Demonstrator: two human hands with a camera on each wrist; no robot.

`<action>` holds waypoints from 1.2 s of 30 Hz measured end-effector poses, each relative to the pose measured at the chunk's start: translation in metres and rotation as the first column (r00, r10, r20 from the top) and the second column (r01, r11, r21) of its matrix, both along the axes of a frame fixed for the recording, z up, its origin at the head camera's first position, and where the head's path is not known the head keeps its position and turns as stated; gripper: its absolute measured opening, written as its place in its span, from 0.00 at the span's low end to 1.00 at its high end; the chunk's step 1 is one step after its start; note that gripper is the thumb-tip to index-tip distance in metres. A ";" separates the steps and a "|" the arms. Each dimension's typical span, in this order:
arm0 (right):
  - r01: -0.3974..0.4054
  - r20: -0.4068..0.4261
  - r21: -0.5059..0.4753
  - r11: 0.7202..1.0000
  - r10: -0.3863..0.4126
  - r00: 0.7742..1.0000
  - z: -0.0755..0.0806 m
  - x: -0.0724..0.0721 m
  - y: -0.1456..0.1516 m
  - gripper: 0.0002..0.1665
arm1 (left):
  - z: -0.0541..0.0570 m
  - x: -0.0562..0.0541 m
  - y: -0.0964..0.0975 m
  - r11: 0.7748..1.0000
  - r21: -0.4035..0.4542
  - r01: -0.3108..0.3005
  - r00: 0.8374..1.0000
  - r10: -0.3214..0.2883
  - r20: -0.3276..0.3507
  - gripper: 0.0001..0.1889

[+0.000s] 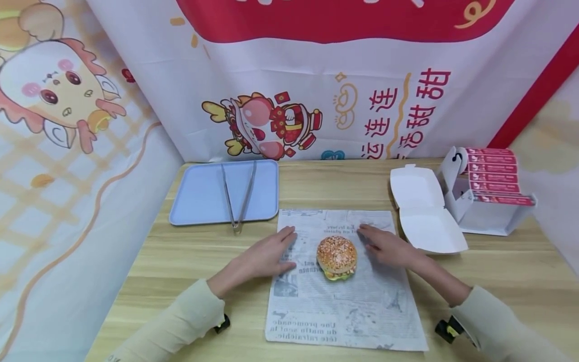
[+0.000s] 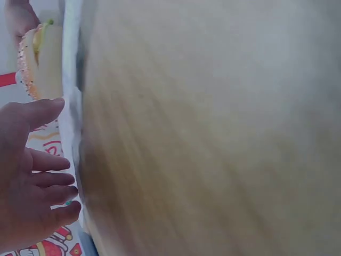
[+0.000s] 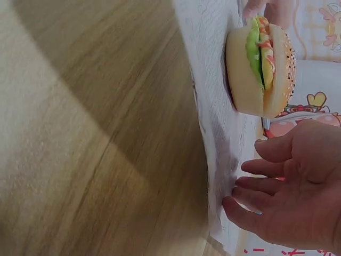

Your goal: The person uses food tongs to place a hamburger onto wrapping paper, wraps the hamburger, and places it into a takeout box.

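Note:
A sesame-seed burger [image 1: 336,257] sits near the middle of a newspaper-print wrapping sheet [image 1: 362,322] on the wooden table. To its left, my left hand [image 1: 269,254] lies at the sheet's left edge with fingers spread, fingertips over the print. My right hand [image 1: 389,245] reaches in from the other side, its extended fingers on the sheet close beside the bun. In the right wrist view the burger [image 3: 259,72] shows lettuce and filling between its halves, and the right hand [image 3: 298,186] has nothing in its grasp. Likewise the left hand [image 2: 34,170] holds nothing.
A blue tray [image 1: 203,196] stands at the back left, with metal tongs [image 1: 244,201] lying across it and over its front edge. An unfolded white takeaway box [image 1: 427,226] borders the sheet on the right. Behind it is a white holder with red-printed packets [image 1: 493,171].

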State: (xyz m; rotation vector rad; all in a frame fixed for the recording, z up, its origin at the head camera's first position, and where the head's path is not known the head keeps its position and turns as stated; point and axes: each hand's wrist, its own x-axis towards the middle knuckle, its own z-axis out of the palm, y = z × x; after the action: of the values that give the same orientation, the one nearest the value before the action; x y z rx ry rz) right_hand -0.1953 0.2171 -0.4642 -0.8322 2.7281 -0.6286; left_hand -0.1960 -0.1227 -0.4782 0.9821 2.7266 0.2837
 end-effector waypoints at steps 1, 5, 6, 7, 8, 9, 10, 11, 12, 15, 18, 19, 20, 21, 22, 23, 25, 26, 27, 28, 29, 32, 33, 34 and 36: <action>0.000 0.004 0.010 1.000 0.000 1.000 0.000 0.000 0.000 0.27 | -0.001 0.000 -0.001 1.000 -0.001 0.005 1.000 -0.005 0.000 0.44; 0.002 -0.003 0.037 0.999 -0.002 1.000 -0.002 -0.003 -0.001 0.27 | -0.003 -0.002 -0.002 0.999 -0.007 0.031 0.999 -0.032 -0.025 0.43; 0.003 -0.005 0.042 0.999 -0.003 1.000 -0.002 -0.004 -0.002 0.27 | -0.003 -0.003 -0.002 0.999 -0.009 0.034 0.999 -0.034 -0.030 0.43; 0.002 -0.008 0.049 0.999 -0.002 1.000 -0.002 -0.005 -0.002 0.27 | -0.003 -0.003 -0.002 0.999 -0.010 0.034 0.999 -0.035 -0.033 0.43; 0.001 -0.009 0.057 0.998 -0.001 1.000 -0.002 -0.006 -0.003 0.27 | -0.002 -0.004 -0.002 0.999 -0.015 0.032 0.999 -0.032 -0.033 0.43; 0.001 0.000 0.068 0.998 -0.001 1.000 -0.001 -0.007 -0.004 0.27 | -0.002 -0.004 -0.002 0.999 -0.017 0.030 0.999 -0.030 -0.033 0.43; -0.006 0.003 0.081 0.997 0.006 1.000 0.001 -0.009 -0.005 0.27 | -0.002 -0.003 -0.002 0.999 -0.018 0.027 0.999 -0.028 -0.031 0.42; -0.014 0.015 0.095 0.995 0.013 1.000 0.003 -0.011 -0.006 0.28 | -0.001 -0.003 -0.002 1.000 -0.015 0.024 0.999 -0.025 -0.027 0.42; -0.022 0.029 0.110 0.994 0.019 0.999 0.007 -0.013 -0.008 0.28 | -0.001 -0.002 -0.003 1.000 -0.016 0.019 1.000 -0.019 -0.022 0.42; -0.047 0.064 0.173 0.984 0.036 0.997 0.024 -0.025 -0.016 0.29 | 0.002 0.003 -0.007 1.000 0.003 -0.019 1.000 0.019 -0.010 0.41; -0.082 0.089 0.218 0.972 0.064 0.994 0.047 -0.046 -0.033 0.30 | 0.004 0.008 -0.015 0.997 0.018 -0.080 0.997 0.081 -0.021 0.41; -0.093 0.099 0.229 0.969 0.072 0.992 0.054 -0.054 -0.041 0.30 | 0.005 0.009 -0.017 0.994 0.032 -0.101 0.994 0.102 -0.029 0.41; -0.109 0.110 0.231 0.967 0.085 0.990 0.059 -0.063 -0.049 0.30 | 0.005 0.010 -0.020 0.992 0.043 -0.122 0.992 0.123 -0.039 0.40; -0.129 0.122 0.233 0.964 0.102 0.987 0.064 -0.071 -0.058 0.30 | 0.006 0.011 -0.022 0.988 0.062 -0.141 0.988 0.145 -0.049 0.40; -0.150 0.131 0.238 0.960 0.122 0.984 0.067 -0.081 -0.068 0.31 | 0.007 0.010 -0.024 0.984 0.082 -0.157 0.985 0.162 -0.061 0.39; -0.171 0.144 0.246 0.954 0.138 0.980 0.070 -0.091 -0.077 0.32 | 0.007 0.009 -0.026 0.979 0.103 -0.173 0.981 0.181 -0.069 0.37; -0.212 0.169 0.262 0.941 0.171 0.971 0.071 -0.109 -0.096 0.33 | 0.009 0.005 -0.030 0.966 0.155 -0.209 0.974 0.219 -0.054 0.32; -0.236 0.179 0.273 0.933 0.192 0.965 0.070 -0.118 -0.104 0.34 | 0.010 0.003 -0.031 0.957 0.176 -0.229 0.970 0.239 -0.035 0.27; -0.257 0.190 0.284 0.924 0.208 0.959 0.068 -0.125 -0.112 0.34 | 0.011 0.000 -0.032 0.949 0.193 -0.249 0.967 0.256 -0.010 0.21; -0.276 0.204 0.291 0.916 0.222 0.953 0.066 -0.132 -0.119 0.34 | 0.012 -0.002 -0.032 0.940 0.210 -0.268 0.962 0.271 0.016 0.15; -0.294 0.223 0.293 0.910 0.234 0.946 0.064 -0.138 -0.124 0.34 | 0.013 -0.005 -0.032 0.929 0.231 -0.288 0.957 0.285 0.048 0.11; -0.340 0.270 0.299 0.892 0.262 0.926 0.057 -0.151 -0.134 0.32 | 0.014 -0.013 -0.032 0.897 0.281 -0.342 0.939 0.314 0.139 0.07; -0.347 0.284 0.301 0.888 0.264 0.922 0.054 -0.154 -0.135 0.31 | 0.014 -0.015 -0.031 0.888 0.292 -0.355 0.934 0.320 0.162 0.06; -0.348 0.299 0.302 0.887 0.259 0.919 0.051 -0.156 -0.136 0.30 | 0.013 -0.017 -0.031 0.882 0.299 -0.363 0.930 0.323 0.178 0.06; -0.338 0.323 0.316 0.887 0.234 0.917 0.046 -0.159 -0.133 0.28 | 0.011 -0.018 -0.029 0.875 0.303 -0.379 0.921 0.325 0.213 0.05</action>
State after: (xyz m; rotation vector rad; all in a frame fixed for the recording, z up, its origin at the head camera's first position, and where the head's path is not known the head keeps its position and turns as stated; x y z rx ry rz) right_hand -0.3545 0.0841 -0.4179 -0.9464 2.2989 -0.1479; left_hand -0.2141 -0.1517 -0.4672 0.4880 2.7464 0.8823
